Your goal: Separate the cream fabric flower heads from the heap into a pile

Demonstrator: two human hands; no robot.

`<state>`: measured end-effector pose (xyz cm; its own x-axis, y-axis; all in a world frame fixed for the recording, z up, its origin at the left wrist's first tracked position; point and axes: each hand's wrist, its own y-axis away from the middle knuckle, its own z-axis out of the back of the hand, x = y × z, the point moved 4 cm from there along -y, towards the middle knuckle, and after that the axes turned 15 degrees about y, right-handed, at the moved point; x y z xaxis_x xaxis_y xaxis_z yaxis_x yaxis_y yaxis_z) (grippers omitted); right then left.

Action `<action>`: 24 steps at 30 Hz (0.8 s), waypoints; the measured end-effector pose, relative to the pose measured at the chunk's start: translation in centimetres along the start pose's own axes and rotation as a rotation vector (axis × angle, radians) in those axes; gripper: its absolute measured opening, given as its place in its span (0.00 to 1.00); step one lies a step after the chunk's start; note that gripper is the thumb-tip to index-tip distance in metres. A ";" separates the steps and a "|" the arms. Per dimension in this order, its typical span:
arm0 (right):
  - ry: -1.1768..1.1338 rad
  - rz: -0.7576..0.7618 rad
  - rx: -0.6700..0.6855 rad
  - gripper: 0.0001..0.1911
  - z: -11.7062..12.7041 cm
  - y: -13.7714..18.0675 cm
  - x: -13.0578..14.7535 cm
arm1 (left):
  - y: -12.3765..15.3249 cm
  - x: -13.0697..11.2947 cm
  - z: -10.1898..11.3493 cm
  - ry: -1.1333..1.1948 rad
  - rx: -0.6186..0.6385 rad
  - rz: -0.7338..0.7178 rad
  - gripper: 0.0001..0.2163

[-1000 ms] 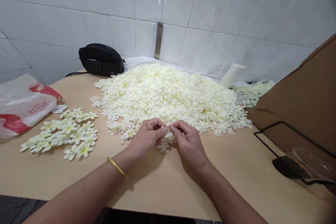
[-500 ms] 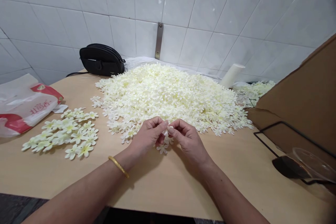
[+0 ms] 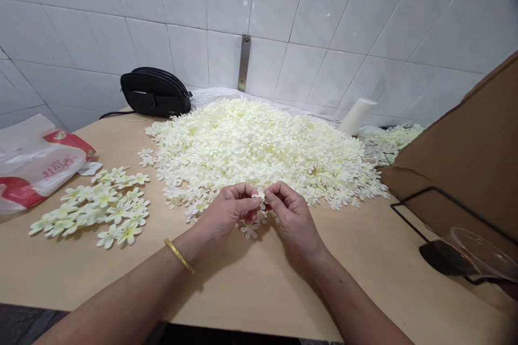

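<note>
Between the fingertips of both hands is a small white artificial flower (image 3: 260, 199), partly covered by the fingers. My left hand (image 3: 232, 207) pinches it from the left, a gold bangle (image 3: 179, 256) on its wrist. From the right, my right hand (image 3: 288, 215) pinches the same flower with thumb and forefinger. Just beneath the hands a loose white blossom (image 3: 250, 230) lies on the table. A big heap of white and pale yellow artificial flowers (image 3: 259, 143) rises right behind the hands. Off to the left lies a smaller cluster of yellow-centred flowers (image 3: 103, 199).
On the left lies a white and red plastic bag (image 3: 44, 167). A black pouch (image 3: 156, 92) stands by the tiled wall, and a white roll (image 3: 358, 116) leans behind the heap. At right are a cardboard box (image 3: 457, 156) and dark glasses (image 3: 447, 259) on the wooden table (image 3: 251, 296).
My fingertips have shifted a little and more of the flower's petals now shows between them. The view has moved slightly; the heap and the cluster look the same.
</note>
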<state>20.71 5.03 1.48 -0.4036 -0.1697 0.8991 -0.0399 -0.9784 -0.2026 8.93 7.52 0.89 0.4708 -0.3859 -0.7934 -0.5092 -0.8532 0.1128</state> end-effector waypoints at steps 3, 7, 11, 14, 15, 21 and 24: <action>0.187 0.087 -0.075 0.08 0.1 0.3 0.7 | 0.0 -0.1 0.0 -0.009 -0.007 -0.008 0.07; 0.293 0.158 -0.167 0.07 0.2 0.5 1.2 | -0.1 0.2 0.1 0.040 0.018 0.027 0.08; 0.258 0.122 -0.196 0.06 0.4 0.5 0.9 | -0.2 0.6 0.4 0.050 0.006 0.070 0.08; 0.282 0.135 -0.189 0.06 0.4 0.6 1.0 | -0.1 0.7 0.4 0.103 -0.013 0.086 0.08; 0.293 0.143 -0.180 0.06 0.4 0.6 1.1 | -0.1 0.6 0.3 0.122 -0.024 0.083 0.08; 0.296 0.118 -0.096 0.07 0.2 0.5 1.3 | 0.0 0.2 0.4 0.122 -0.054 0.055 0.09; 0.298 0.117 -0.121 0.07 0.3 0.4 1.1 | -0.1 0.4 0.5 0.103 -0.061 0.092 0.09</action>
<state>20.55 4.40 2.55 -0.6602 -0.2204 0.7181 -0.0785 -0.9305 -0.3577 8.80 7.62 0.21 0.4975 -0.4947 -0.7126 -0.5107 -0.8310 0.2204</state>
